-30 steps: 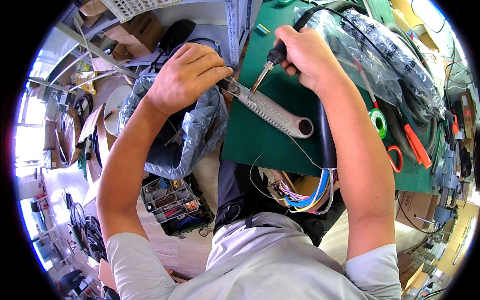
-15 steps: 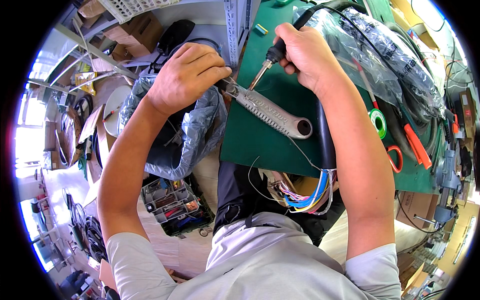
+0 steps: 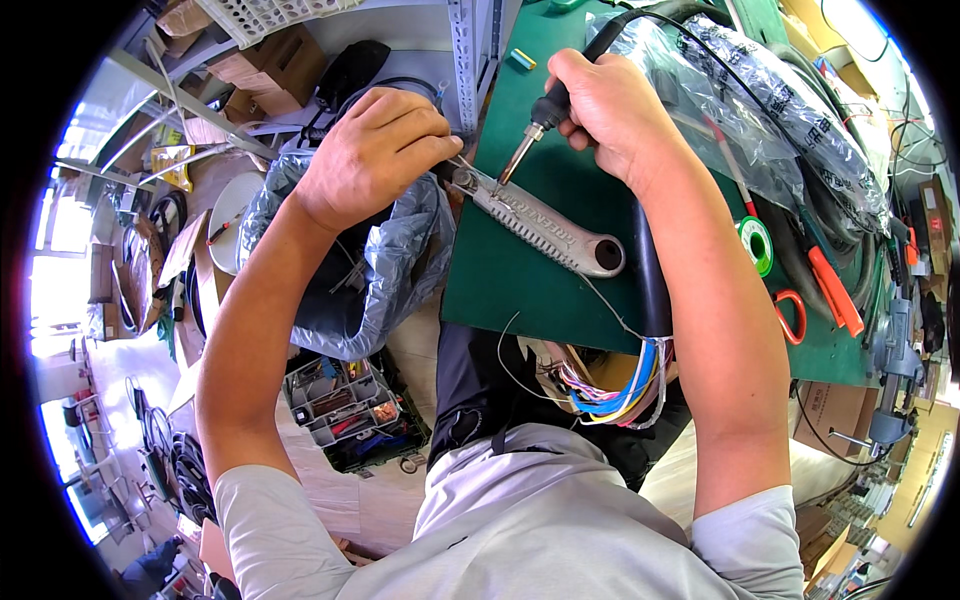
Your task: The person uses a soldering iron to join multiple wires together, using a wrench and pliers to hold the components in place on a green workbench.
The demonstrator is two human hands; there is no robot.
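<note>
Near the desk's (image 3: 490, 295) left edge, the iron (image 3: 550, 107) is being gripped by the closed right hand (image 3: 612, 105); a wire (image 3: 463, 160) is apparently being pinched by the left hand (image 3: 380, 155), burns being risked by slipping.

- Your shirt (image 3: 540, 520) is pale grey, creased in front.
- Your sleeves (image 3: 268, 530) are short.
- Your trousers (image 3: 465, 372) are black.
- Your left hand (image 3: 375, 160) and right hand (image 3: 618, 115) are bare.

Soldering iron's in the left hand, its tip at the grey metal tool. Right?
Wrong hand: the head view shows the right hand holding the soldering iron. The tip is at the grey metal tool, as you say.
</note>
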